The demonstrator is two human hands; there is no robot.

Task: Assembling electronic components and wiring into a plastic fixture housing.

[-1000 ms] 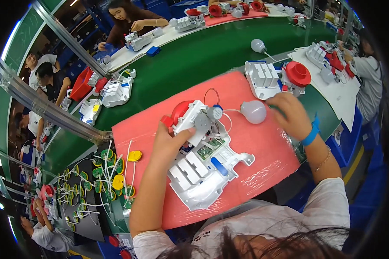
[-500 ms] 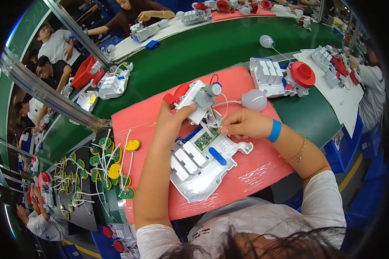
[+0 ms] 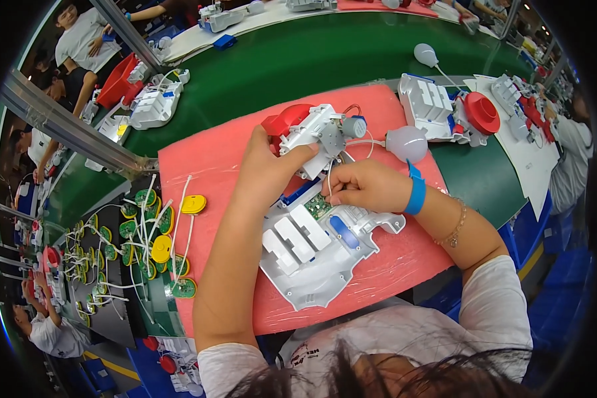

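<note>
My left hand (image 3: 268, 159) is closed round a white plastic motor assembly (image 3: 320, 132), holding it up off the foam. The assembly carries a red cup-like part (image 3: 288, 121) and a grey cylindrical motor (image 3: 353, 127). Below it an open white housing half (image 3: 312, 282) lies with its inside up, a green circuit board (image 3: 318, 207) set near its far edge. My right hand (image 3: 365, 187) pinches a thin white cable (image 3: 330, 174) just over that board; the cable's end is hidden by the fingers. A white bulb-shaped part (image 3: 406, 144) rests beside my right hand, joined to the assembly by a tube.
Pink foam sheet (image 3: 212, 265) lies under the work. Several yellow-and-green round boards with white leads (image 3: 160, 249) are at the left. Another housing with a red cup (image 3: 481, 113) stands at the right. Beyond runs a green conveyor (image 3: 298, 60); a metal post (image 3: 79, 132) rises at left. Co-workers sit around.
My right hand has shifted a little left and closer over the circuit board. The assembly in my left hand has turned slightly, showing more red. The whole view has shifted slightly.
</note>
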